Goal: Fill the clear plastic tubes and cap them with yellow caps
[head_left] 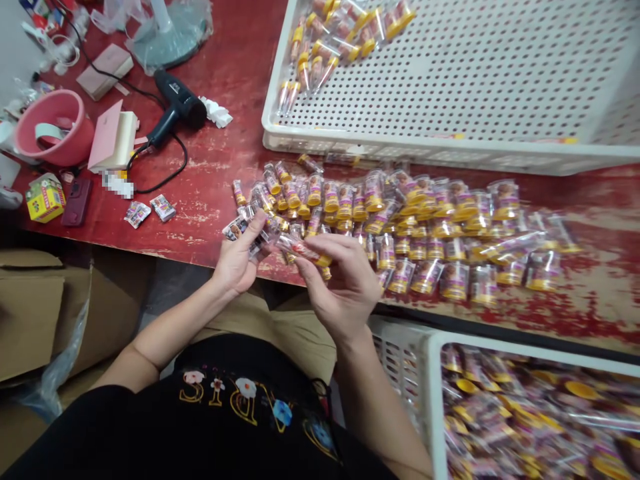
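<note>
My right hand [345,280] pinches a small clear tube [297,248] with a yellow cap, its thumb and index finger at the capped end. The tube points left, toward my left hand [239,260]. My left hand's thumb presses on a small printed packet [234,229], with some clear plastic by its fingers; whether it also touches the tube, I cannot tell. Just beyond both hands lie many similar yellow-capped clear tubes [345,202] with purple labels, spread along the table's near side.
The red table [240,113] carries a white perforated crate [425,93] with tubes in its corner. A second white crate [436,400] full of tubes stands below at right. To the left lie a hair dryer [175,107], a pink bowl [53,143] and two small packets [163,207].
</note>
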{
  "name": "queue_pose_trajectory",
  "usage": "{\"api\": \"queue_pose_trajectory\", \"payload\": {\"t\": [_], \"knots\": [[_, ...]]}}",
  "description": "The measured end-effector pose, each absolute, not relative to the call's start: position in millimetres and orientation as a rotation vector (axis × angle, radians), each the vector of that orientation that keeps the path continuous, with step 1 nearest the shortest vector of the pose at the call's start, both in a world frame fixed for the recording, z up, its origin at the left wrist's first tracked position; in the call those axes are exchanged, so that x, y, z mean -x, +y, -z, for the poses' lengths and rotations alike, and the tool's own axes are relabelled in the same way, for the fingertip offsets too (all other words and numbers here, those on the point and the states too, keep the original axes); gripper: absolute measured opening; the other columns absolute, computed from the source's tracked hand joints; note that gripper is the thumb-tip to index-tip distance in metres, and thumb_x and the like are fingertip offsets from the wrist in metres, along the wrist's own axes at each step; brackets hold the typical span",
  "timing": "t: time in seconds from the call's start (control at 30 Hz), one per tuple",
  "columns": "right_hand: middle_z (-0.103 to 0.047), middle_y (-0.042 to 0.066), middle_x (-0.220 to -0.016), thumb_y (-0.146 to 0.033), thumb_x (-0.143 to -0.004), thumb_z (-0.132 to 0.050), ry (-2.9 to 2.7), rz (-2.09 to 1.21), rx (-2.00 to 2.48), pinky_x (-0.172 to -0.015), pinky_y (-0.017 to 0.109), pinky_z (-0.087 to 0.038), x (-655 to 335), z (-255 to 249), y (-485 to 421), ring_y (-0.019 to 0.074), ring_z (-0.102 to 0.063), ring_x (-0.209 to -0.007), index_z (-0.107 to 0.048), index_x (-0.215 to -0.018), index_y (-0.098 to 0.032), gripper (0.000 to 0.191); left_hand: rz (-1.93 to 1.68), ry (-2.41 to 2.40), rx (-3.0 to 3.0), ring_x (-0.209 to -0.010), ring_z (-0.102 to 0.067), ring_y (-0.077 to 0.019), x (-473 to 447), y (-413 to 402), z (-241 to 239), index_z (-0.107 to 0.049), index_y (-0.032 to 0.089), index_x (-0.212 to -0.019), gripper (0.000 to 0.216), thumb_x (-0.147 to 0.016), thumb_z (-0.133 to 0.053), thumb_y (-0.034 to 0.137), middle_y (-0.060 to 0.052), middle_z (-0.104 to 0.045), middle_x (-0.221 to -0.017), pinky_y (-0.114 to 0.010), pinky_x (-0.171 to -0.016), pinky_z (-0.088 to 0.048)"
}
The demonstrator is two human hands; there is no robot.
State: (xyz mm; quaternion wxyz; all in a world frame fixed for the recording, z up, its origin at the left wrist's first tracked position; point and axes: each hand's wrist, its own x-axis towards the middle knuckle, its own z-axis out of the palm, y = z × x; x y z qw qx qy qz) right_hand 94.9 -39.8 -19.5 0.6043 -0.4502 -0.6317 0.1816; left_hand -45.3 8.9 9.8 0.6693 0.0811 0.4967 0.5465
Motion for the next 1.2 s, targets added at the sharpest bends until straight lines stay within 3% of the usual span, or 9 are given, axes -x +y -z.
{"api": "queue_pose_trajectory", "payload": {"t": [0.13, 0.33, 0.57, 0.73, 0.9, 0.97, 1.07, 1.2], "knots": [[-0.07, 0.007, -0.107, -0.013, -0.083, -0.074, -1.482, -0.27, 1.105, -0.087, 0.039, -0.058, -96.3, 19.3, -43.4, 0.0212, -0.069, -0.098, -0.07, -0.119, -0.027, 0.039, -1.195, 1.145, -0.203, -0.059, -0.061, -0.0072, 44.0, 5.3, -10.7, -0.07, 0.016, -0.085, 0.031, -0.065, -0.09, 0.03, 0.002, -0.072, -0.075, -0.018, -0.054, -0.047], [-0.07, 0.007, -0.103, -0.009, -0.08, -0.076, -1.405, -0.371, 1.008, -0.085, 0.039, -0.059, -95.8, 14.8, -46.5, 0.0212, -0.069, -0.097, -0.07, -0.119, -0.027, 0.043, -1.211, 1.106, -0.225, -0.059, -0.06, -0.0065, 44.4, 4.7, -8.7, -0.07, 0.016, -0.086, 0.033, -0.065, -0.09, 0.03, 0.003, -0.071, -0.076, -0.018, -0.051, -0.045], [-0.07, 0.007, -0.109, -0.004, -0.079, -0.075, -1.611, -0.122, 1.083, -0.088, 0.036, -0.06, -98.8, 13.0, -46.4, 0.0202, -0.07, -0.1, -0.068, -0.127, -0.028, 0.054, -1.099, 1.087, -0.21, -0.057, -0.059, -0.0058, 49.2, 6.1, -12.3, -0.07, 0.014, -0.085, 0.033, -0.064, -0.091, 0.027, 0.002, -0.07, -0.074, -0.016, -0.046, -0.038], [-0.07, 0.006, -0.107, -0.007, -0.08, -0.075, -1.47, -0.257, 1.079, -0.087, 0.038, -0.06, -97.2, 13.8, -48.5, 0.0207, -0.069, -0.098, -0.07, -0.125, -0.03, 0.051, -1.086, 1.083, -0.308, -0.06, -0.063, -0.0079, 48.9, 0.7, -15.2, -0.071, 0.016, -0.09, 0.036, -0.065, -0.09, 0.032, 0.001, -0.073, -0.081, -0.018, -0.048, -0.045], [-0.063, 0.011, -0.129, -0.01, -0.092, -0.059, -1.608, -0.521, 1.047, -0.102, 0.049, -0.055, -97.9, 14.5, -56.6, 0.0255, -0.063, -0.121, -0.057, -0.143, -0.03, 0.055, -1.155, 1.01, -0.41, -0.062, -0.066, -0.0099, 49.1, -5.1, -15.8, -0.07, 0.016, -0.091, 0.049, -0.054, -0.095, 0.036, 0.002, -0.072, -0.079, -0.018, -0.049, -0.05], [-0.063, 0.011, -0.13, -0.012, -0.092, -0.06, -1.556, -0.611, 1.022, -0.097, 0.045, -0.058, -96.6, 16.2, -58.5, 0.0246, -0.064, -0.119, -0.056, -0.144, -0.032, 0.056, -1.171, 1.005, -0.471, -0.059, -0.064, -0.0092, 48.9, -7.6, -13.8, -0.07, 0.016, -0.091, 0.05, -0.055, -0.095, 0.038, 0.002, -0.072, -0.079, -0.019, -0.047, -0.05], [-0.067, 0.007, -0.113, -0.015, -0.088, -0.069, -1.356, -0.575, 1.068, -0.074, 0.031, -0.061, -93.4, 18.4, -56.4, 0.0178, -0.069, -0.095, -0.061, -0.138, -0.034, 0.054, -1.137, 1.0, -0.582, -0.056, -0.063, -0.0095, 48.3, -12.7, -9.8, -0.069, 0.015, -0.088, 0.047, -0.057, -0.094, 0.039, 0.0, -0.072, -0.079, -0.02, -0.046, -0.05], [-0.068, 0.004, -0.102, -0.013, -0.088, -0.069, -1.385, -0.507, 1.083, -0.077, 0.031, -0.059, -90.7, 15.5, -50.7, 0.0159, -0.068, -0.091, -0.07, -0.127, -0.035, 0.045, -1.146, 0.984, -0.669, -0.059, -0.062, -0.0093, 49.6, -18.2, -7.8, -0.072, 0.02, -0.106, 0.052, -0.061, -0.093, 0.034, -0.001, -0.072, -0.085, -0.019, -0.047, -0.049]]}}
